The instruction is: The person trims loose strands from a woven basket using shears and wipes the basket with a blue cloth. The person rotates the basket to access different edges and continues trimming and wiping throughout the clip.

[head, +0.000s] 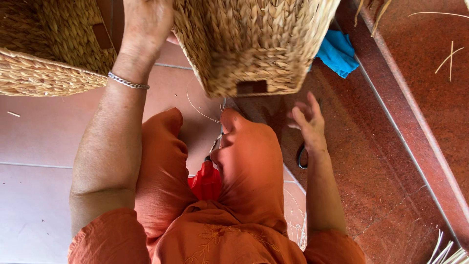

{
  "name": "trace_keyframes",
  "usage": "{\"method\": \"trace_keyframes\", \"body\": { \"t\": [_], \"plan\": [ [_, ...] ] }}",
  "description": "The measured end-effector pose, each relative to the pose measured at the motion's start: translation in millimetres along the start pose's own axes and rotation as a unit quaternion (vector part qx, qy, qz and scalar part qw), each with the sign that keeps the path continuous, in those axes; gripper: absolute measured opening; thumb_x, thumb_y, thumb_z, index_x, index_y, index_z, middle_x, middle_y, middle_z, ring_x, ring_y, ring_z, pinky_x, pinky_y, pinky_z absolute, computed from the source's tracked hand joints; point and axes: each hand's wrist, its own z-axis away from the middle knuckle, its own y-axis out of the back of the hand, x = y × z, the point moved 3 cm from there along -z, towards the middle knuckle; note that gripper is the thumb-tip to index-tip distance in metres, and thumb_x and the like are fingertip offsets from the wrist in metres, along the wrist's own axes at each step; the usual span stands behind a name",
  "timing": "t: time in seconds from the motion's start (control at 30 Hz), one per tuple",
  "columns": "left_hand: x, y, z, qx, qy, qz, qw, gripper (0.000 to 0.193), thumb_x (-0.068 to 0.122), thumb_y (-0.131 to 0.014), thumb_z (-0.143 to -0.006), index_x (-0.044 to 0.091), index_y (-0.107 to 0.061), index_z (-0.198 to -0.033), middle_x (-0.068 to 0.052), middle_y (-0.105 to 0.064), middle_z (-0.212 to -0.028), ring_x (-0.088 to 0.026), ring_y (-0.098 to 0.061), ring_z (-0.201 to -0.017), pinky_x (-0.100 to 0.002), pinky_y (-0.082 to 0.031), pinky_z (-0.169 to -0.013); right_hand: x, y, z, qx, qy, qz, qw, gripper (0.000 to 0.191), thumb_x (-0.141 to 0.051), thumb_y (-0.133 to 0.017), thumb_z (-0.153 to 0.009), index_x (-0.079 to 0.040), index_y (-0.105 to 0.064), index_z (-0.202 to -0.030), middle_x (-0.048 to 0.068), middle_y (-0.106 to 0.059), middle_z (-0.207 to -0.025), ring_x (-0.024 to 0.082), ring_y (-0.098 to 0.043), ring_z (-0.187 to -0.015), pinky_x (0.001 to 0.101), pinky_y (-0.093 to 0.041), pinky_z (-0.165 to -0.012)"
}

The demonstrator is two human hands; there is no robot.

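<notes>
My left hand (146, 24) reaches up and grips the left side of a woven straw basket (254, 44), which is lifted and tilted above my knees, its cut-out handle slot facing me. A silver bracelet sits on that wrist. Lower on the right, my right hand (309, 120) hovers with fingers spread, just above the dark red floor. Black-handled scissors (303, 156) lie under that wrist, partly hidden by it. My orange-clothed knees fill the middle.
A second woven basket (44, 54) stands at the top left. A blue cloth (337, 51) lies behind the held basket. A red item (206, 181) with a metal tip sits between my knees. Loose straw strands (449, 252) lie at the right, along a raised floor step (391, 112).
</notes>
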Motion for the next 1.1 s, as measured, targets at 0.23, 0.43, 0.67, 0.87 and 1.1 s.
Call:
{"method": "trace_keyframes", "body": {
  "t": [0.23,0.43,0.67,0.87,1.1],
  "plan": [
    [-6,9,26,-0.069,0.244,0.267,0.930,0.059,0.042,-0.053,-0.108,-0.008,-0.042,-0.137,-0.031,-0.072,-0.119,-0.037,-0.082,-0.086,-0.041,-0.066,-0.061,-60,-32,-39,-0.022,0.050,-0.157,0.986,0.069,-0.033,-0.069,-0.101,-0.006,-0.040,-0.159,0.017,-0.063,-0.145,0.030,-0.072,-0.119,0.0429,-0.067,-0.088],
    [-29,7,45,-0.113,0.264,0.418,0.862,0.057,0.032,-0.051,-0.105,-0.012,-0.042,-0.140,-0.028,-0.068,-0.127,-0.039,-0.077,-0.107,-0.043,-0.065,-0.073,-87,-34,-47,-0.005,0.233,-0.145,0.962,0.074,-0.007,-0.069,-0.108,-0.015,-0.026,-0.167,0.012,-0.058,-0.149,0.023,-0.062,-0.130,0.0372,-0.059,-0.099],
    [-55,0,93,-0.195,0.406,0.317,0.835,0.094,0.060,-0.059,-0.092,-0.005,-0.024,-0.151,-0.023,-0.047,-0.144,-0.038,-0.074,-0.111,-0.047,-0.061,-0.094,-99,-34,-73,0.043,0.289,-0.111,0.950,0.067,-0.003,-0.060,-0.115,-0.016,-0.021,-0.167,0.016,-0.066,-0.145,0.018,-0.072,-0.104,0.0295,-0.068,-0.074],
    [-79,18,126,-0.354,0.382,0.095,0.848,0.119,0.081,-0.063,-0.065,0.001,-0.042,-0.150,-0.025,-0.059,-0.141,-0.034,-0.072,-0.114,-0.046,-0.059,-0.097,-93,-44,-71,0.010,0.359,-0.057,0.932,0.063,0.011,-0.054,-0.116,-0.012,-0.023,-0.166,0.015,-0.056,-0.153,0.017,-0.060,-0.118,0.0315,-0.056,-0.096],
    [-148,34,171,-0.447,0.320,-0.200,0.811,0.091,0.062,-0.074,-0.077,0.004,-0.052,-0.144,-0.026,-0.058,-0.138,-0.038,-0.055,-0.132,-0.047,-0.043,-0.113,-59,-69,-92,0.037,0.400,-0.040,0.915,0.057,0.010,-0.054,-0.118,-0.011,-0.029,-0.165,0.011,-0.049,-0.163,0.020,-0.053,-0.143,0.0353,-0.043,-0.126]
  ]
}}
